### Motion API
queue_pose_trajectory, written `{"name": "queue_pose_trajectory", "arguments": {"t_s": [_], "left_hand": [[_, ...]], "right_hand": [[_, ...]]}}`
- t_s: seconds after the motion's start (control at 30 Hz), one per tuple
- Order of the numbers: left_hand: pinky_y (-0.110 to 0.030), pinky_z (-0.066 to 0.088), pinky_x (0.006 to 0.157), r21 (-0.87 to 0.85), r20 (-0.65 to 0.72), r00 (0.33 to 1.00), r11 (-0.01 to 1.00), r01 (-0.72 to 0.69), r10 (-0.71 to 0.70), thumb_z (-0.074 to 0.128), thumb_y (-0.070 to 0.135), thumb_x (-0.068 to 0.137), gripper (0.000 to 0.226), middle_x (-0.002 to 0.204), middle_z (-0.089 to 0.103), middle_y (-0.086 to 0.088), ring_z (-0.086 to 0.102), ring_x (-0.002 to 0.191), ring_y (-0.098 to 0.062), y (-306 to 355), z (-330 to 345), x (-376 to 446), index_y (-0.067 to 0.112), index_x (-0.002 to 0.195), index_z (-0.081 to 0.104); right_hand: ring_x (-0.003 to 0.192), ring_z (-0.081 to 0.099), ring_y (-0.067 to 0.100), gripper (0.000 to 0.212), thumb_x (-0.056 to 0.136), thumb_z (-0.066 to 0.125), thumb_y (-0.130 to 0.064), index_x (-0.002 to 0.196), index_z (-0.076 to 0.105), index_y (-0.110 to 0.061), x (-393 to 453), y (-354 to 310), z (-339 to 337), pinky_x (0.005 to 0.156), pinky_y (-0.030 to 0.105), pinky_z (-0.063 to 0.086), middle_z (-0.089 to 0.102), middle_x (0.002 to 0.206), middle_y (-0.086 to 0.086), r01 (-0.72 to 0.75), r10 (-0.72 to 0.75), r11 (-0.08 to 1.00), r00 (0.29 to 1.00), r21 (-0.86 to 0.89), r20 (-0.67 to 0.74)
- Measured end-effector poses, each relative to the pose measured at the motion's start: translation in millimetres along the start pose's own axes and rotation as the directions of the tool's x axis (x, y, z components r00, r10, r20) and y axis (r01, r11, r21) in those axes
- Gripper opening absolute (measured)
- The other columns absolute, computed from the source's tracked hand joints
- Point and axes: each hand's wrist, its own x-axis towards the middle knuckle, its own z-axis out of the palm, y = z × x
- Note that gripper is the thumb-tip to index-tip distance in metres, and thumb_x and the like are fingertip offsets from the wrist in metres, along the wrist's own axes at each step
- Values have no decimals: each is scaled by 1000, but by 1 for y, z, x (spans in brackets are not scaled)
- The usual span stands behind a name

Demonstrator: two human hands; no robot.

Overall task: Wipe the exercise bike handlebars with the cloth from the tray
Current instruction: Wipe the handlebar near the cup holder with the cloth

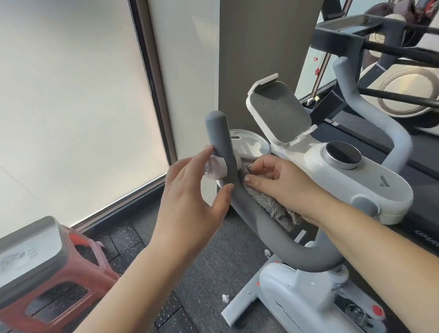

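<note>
The grey padded left handlebar point(242, 203) of the white exercise bike curves up through the middle of the head view. My right hand point(281, 186) grips a fluffy grey cloth point(274, 206) and presses it against the bar's inner side. My left hand point(192, 192) is on the bar's outer side, fingers fairly straight, with fingertip and thumb tip touching the bar. The right handlebar point(368, 111) rises pale grey at the back right. The tray point(24, 250) sits at lower left.
The tray rests on a red plastic stool point(68, 291). The bike's console with a round knob point(342, 154) and a tablet holder point(278, 112) is just right of my hands. A window blind and frame stand to the left, another machine point(396, 48) at the far right.
</note>
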Motion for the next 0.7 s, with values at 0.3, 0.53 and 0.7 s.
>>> {"name": "queue_pose_trajectory", "arguments": {"t_s": [0.3,0.53,0.7], "left_hand": [[-34,28,111,105,-13,997,992,-73,75,66,33,81,60,146,42,6,39,130,-22,4,10,-12,18,136,47],[-26,28,106,173,15,988,973,-153,153,64,34,80,50,137,51,7,50,115,-21,15,18,-23,19,128,57],[-28,32,105,180,31,990,973,-142,138,64,35,81,47,134,54,10,51,114,-20,20,21,-26,21,126,59]], "right_hand": [[100,56,-16,25,81,71,-2,93,60,-21,-5,-1,-30,88,6,42,61,109,-17,46,-24,996,959,-71,283],[110,55,-13,39,79,73,-1,109,63,-25,-18,0,-43,96,5,36,64,110,-23,114,-57,983,936,-144,349],[107,57,-13,46,82,70,-3,108,63,-41,-24,-2,-49,91,2,36,65,103,-38,150,-78,974,923,-167,377]]}}
